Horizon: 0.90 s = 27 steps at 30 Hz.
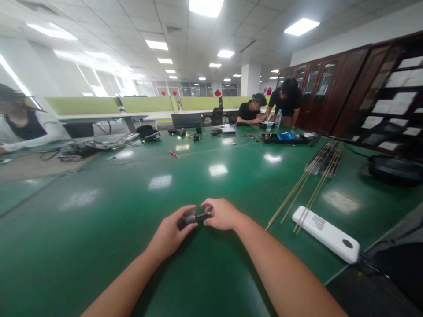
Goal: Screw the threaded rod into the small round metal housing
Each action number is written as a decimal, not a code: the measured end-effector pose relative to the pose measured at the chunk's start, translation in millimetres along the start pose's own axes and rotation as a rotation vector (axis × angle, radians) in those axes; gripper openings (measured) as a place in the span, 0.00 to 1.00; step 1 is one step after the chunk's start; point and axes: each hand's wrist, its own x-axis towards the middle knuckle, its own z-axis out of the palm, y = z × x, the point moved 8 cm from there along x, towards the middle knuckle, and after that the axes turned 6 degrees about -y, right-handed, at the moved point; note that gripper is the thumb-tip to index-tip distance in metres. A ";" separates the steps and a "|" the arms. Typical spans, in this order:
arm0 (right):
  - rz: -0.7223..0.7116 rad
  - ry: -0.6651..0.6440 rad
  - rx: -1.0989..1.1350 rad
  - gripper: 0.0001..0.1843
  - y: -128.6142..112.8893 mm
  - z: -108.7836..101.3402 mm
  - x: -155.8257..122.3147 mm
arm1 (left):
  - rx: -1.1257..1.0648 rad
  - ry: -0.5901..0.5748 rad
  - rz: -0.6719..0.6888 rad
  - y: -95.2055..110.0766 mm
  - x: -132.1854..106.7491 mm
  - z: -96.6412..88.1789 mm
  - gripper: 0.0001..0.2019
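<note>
Between my hands, low over the green table (132, 237), is a small dark cylindrical part (199, 217) with a wider grey end and a narrower, ribbed black end. My left hand (172, 229) is closed round the wider end, thumb and fingers on either side. At the narrower end, the fingertips of my right hand (221, 214) pinch the tip. The part lies roughly level; both of its ends are partly hidden by my fingers, and its exact kind cannot be made out.
Thin yellowish rods (294, 193) lie at the right, partly over a long white device (325, 233). A black round pan-like object (395, 169) is beyond. A red screwdriver (173, 153) lies farther off. Two people work at the far edge near a water bottle (278, 118); another sits left.
</note>
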 end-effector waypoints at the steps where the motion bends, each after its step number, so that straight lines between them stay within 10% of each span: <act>1: -0.004 0.005 -0.010 0.26 -2.0 -0.5 -0.9 | -0.016 0.013 -0.024 -2.4 -0.1 -1.9 0.20; 27: -0.119 0.105 -0.071 0.08 -30.8 -3.5 -5.7 | -0.103 -0.028 -0.039 4.5 -3.0 -2.7 0.13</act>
